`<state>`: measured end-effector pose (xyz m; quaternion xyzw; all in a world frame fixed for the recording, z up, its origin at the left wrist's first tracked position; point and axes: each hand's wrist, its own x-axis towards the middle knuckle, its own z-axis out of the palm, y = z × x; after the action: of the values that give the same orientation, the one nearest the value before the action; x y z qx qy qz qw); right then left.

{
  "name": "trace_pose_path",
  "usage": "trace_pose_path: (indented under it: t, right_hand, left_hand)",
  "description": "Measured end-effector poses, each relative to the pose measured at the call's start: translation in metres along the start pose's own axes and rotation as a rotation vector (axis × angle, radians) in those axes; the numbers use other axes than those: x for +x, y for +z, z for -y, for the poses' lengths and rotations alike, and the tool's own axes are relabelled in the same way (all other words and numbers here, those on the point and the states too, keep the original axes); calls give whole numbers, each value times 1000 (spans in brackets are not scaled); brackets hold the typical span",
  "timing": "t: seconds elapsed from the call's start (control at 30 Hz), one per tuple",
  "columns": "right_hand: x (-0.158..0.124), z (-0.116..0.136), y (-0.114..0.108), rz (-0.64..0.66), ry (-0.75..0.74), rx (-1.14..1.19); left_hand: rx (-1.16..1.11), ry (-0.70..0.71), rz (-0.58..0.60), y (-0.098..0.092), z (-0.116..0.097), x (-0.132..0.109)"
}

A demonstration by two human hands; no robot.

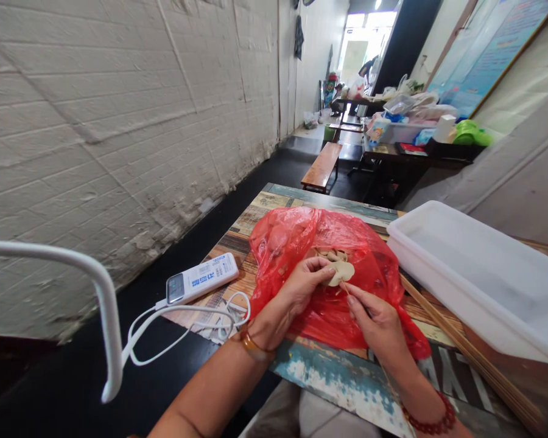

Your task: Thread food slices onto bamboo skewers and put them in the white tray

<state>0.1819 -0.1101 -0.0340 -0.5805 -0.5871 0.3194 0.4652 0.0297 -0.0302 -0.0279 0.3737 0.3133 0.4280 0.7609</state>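
My left hand (304,281) pinches a pale beige, flat, rounded slice (341,272) between thumb and fingers, just above the red plastic bag (347,231). The slice's exact kind cannot be made out; it may be more than one piece. My right hand (379,319) is closed on a thin stick, apparently a bamboo skewer (344,288), whose tip meets the slice's lower edge. Its tail shows below my right wrist. Inside the bag's opening lie several similar beige slices (326,253). A bundle of long bamboo skewers (475,359) rests to the right of the bag.
A white plastic tub (442,292) stands on the right of the wood-patterned table (237,234). At left lies a white power bank (203,278) with a looped white cable (164,350). Beyond are a wooden bench (323,165) and a cluttered dark table (420,159).
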Motion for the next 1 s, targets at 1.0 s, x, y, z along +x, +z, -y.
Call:
trace_pose_path:
  t: [1.0]
  right_hand:
    - [3,0,5,20,32,57]
  left_hand:
    - [345,114,-13,6,-8,-2]
